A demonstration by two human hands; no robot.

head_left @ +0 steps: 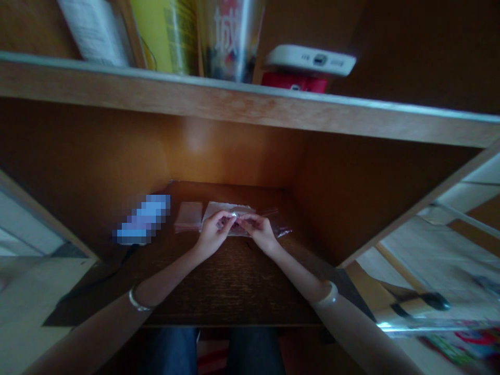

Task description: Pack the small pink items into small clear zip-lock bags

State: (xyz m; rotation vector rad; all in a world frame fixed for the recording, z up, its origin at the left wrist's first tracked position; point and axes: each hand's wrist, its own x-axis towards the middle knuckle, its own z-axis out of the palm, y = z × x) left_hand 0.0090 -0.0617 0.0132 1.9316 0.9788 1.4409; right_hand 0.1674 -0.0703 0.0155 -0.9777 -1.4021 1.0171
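Observation:
Both my left hand (214, 233) and my right hand (260, 232) pinch a clear plastic bag (230, 209) at the middle of the dark wooden desk (230, 281). Their fingertips meet near a small shiny spot on the bag. The bag holds something pale and pinkish, partly hidden by my fingers. A loose corner of plastic (282, 230) sticks out past my right hand. To the left of my left hand lies a small flat translucent packet (188, 216). Beyond it is a pixelated, unreadable blue object (144, 220).
A wooden shelf (234, 101) spans overhead, carrying a white power bank (310, 60), a red item (294, 82), a tall printed cup (230, 39), and a yellow book (167, 36). A dark cable (105, 276) crosses the desk's left side. Wooden side panels flank the desk.

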